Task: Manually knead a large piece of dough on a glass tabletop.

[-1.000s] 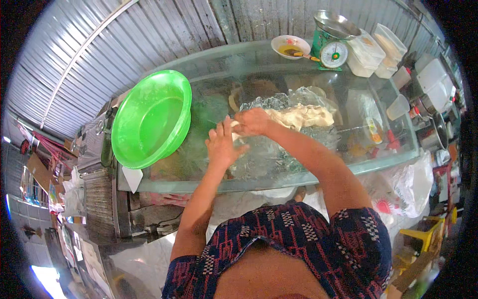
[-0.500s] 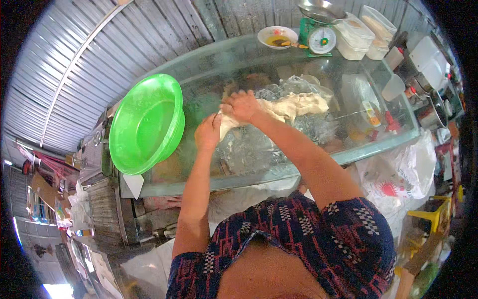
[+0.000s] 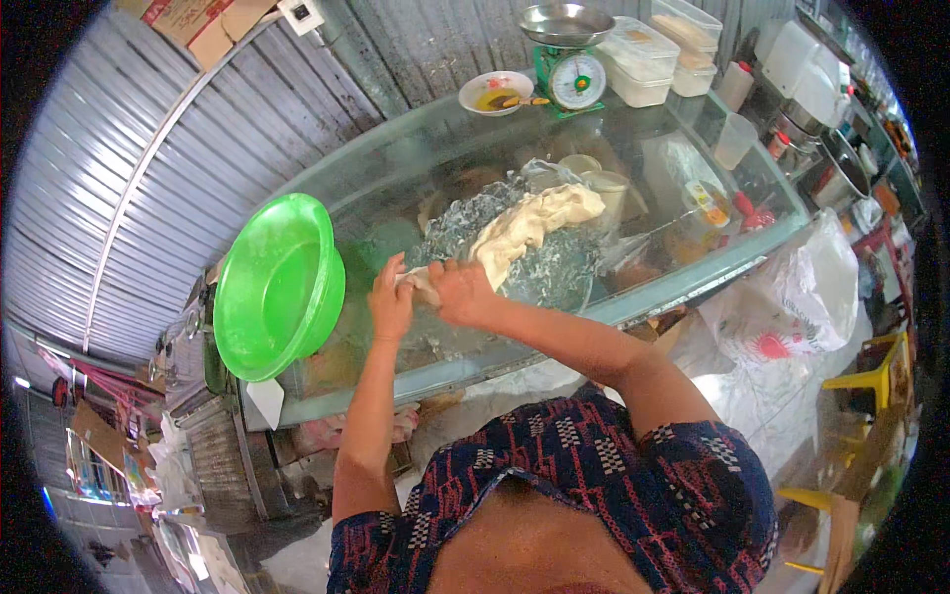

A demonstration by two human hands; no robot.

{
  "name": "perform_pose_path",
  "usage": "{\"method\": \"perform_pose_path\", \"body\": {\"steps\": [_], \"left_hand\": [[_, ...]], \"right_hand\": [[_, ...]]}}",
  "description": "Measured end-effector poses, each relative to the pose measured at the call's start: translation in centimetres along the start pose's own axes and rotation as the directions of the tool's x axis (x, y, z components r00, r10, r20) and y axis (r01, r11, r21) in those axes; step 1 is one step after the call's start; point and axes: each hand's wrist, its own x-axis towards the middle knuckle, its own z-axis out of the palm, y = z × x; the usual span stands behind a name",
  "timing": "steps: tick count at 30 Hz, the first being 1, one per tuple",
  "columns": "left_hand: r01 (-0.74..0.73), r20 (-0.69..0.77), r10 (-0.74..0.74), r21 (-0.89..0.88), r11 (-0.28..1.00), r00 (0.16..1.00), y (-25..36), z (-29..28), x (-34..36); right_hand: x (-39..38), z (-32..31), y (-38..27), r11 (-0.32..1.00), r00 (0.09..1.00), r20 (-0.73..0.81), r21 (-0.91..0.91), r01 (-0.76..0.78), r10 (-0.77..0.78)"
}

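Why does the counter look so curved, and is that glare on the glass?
Head view: the fisheye lens bends the glass counter and the corrugated wall toward the dark rim. Daylight puts soft reflections on the glass and glints on the clear plastic under the dough. Both hands, left and right, are sharp, without motion blur.

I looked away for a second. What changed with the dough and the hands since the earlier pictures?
Both hands, left hand and right hand, pulled back toward the person, stretching the pale dough into a long strip over the clear plastic sheet. They grip its near end. The green plastic basin stayed on the glass counter.
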Motion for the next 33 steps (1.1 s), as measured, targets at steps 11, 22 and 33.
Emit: {"method": "perform_pose_path", "body": {"steps": [11, 22, 33], "left_hand": [[-0.251, 0.312, 0.076, 0.572, 0.781, 0.947, 10.9, 6.3, 1.5], [-0.220, 0.382, 0.075, 0.353, 0.909, 0.921, 8.4, 6.6, 2.4], [-0.607, 0.232, 0.563, 0.220, 0.764, 0.793, 7.8, 4.6, -0.7]], "right_hand": [[1.4, -8.2, 12.1, 0.946, 0.954, 0.173, -0.174, 0.273, -0.243], [2.8, -6.7, 12.0, 0.868, 0.934, 0.279, -0.380, 0.320, -0.223], [-4.6, -7.3, 10.7, 0.919, 0.926, 0.024, -0.112, 0.378, -0.378]]}}
